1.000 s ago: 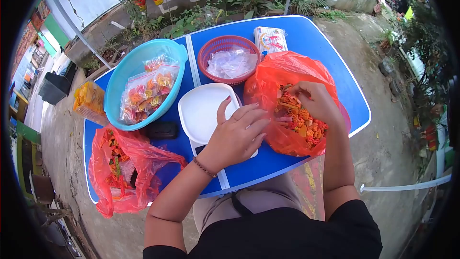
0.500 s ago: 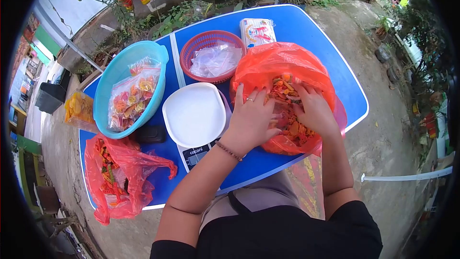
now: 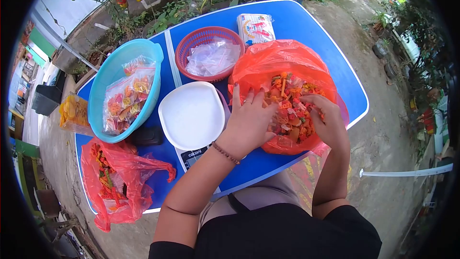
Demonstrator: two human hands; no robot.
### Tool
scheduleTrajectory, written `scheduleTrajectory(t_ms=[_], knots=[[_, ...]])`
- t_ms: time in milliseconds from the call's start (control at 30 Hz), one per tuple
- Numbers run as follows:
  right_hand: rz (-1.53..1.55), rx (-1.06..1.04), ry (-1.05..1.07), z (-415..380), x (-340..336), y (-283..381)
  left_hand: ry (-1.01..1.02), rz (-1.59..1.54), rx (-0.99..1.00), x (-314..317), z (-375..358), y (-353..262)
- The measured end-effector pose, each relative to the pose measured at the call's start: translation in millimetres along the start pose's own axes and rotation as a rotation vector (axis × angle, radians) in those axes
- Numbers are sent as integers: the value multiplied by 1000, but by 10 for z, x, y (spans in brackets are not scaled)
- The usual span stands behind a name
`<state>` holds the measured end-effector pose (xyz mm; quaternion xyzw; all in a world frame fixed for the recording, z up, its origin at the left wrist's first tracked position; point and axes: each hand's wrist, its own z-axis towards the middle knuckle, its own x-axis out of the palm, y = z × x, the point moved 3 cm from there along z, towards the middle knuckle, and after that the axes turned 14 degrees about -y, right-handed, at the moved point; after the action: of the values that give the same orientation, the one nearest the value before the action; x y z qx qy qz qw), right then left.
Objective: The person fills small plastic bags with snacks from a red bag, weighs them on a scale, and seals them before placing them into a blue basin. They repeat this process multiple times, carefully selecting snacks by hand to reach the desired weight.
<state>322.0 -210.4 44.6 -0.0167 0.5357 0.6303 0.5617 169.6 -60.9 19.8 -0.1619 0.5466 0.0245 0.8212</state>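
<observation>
A large red plastic bag [image 3: 282, 57] lies open at the right of the blue table, full of orange, red and green snack pieces [image 3: 292, 115]. My left hand [image 3: 251, 117] rests on the bag's left side, fingers spread, with fingertips near the pieces. Over the right part of the pieces is my right hand [image 3: 328, 117], its fingers bent and apart, with nothing visible between them. Just left of my left hand, a white square plate [image 3: 191, 115] sits on a kitchen scale [image 3: 192, 157].
A turquoise basin [image 3: 155, 86] holds filled clear packets [image 3: 127, 98]. Beyond the plate stands a red basket [image 3: 184, 45] with empty plastic bags. Also here are a white packet [image 3: 256, 29], a smaller red bag [image 3: 139, 177], a black object [image 3: 146, 135] and a yellow-filled container [image 3: 75, 112].
My right hand has lifted and drawn back toward the right of the bag, uncovering more pieces. My left hand has shifted slightly left. The whole view has moved a little.
</observation>
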Motion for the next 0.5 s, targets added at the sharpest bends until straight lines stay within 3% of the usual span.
scheduleTrajectory(t_ms=[100,300,500], knots=[[-71,57,-94,-33,-109,-142,16,31,11,4,-12,-16],[-57,78,-16,-81,-22,-125,-6,-3,7,-22,-17,2],[-13,-236,47,-98,292,215,-25,-19,0,-82,-33,-8]])
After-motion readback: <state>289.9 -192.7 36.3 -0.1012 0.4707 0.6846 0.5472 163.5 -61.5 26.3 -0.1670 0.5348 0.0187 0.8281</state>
